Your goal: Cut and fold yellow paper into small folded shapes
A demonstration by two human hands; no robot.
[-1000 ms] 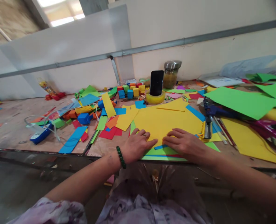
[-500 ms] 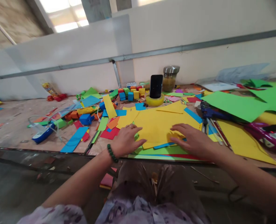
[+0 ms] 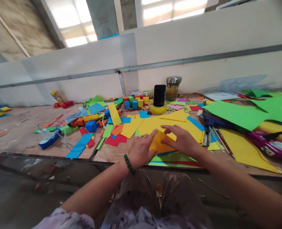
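Note:
My left hand [image 3: 141, 149], with a ring and a green bead bracelet at the wrist, and my right hand [image 3: 182, 140] both grip the near edge of a yellow paper sheet [image 3: 159, 142] and lift it off the table into a fold. The rest of that yellow sheet [image 3: 179, 124] lies flat beyond the hands. Under it are a green sheet [image 3: 171, 158], a blue strip and a red sheet at the table's front edge. Both hands have their fingers pinched on the paper.
A black phone [image 3: 159, 95] stands in a yellow tape roll [image 3: 157, 109] behind the sheet, beside a jar [image 3: 172, 88]. Coloured cubes [image 3: 134, 98] and paper scraps lie to the left. Scissors and pens [image 3: 209, 127], large green sheets [image 3: 238, 114] and a pink tool [image 3: 267, 144] lie right.
The hands went from pressing flat on the yellow sheet to pinching its near edge and raising it toward each other. The head camera tilted up a little.

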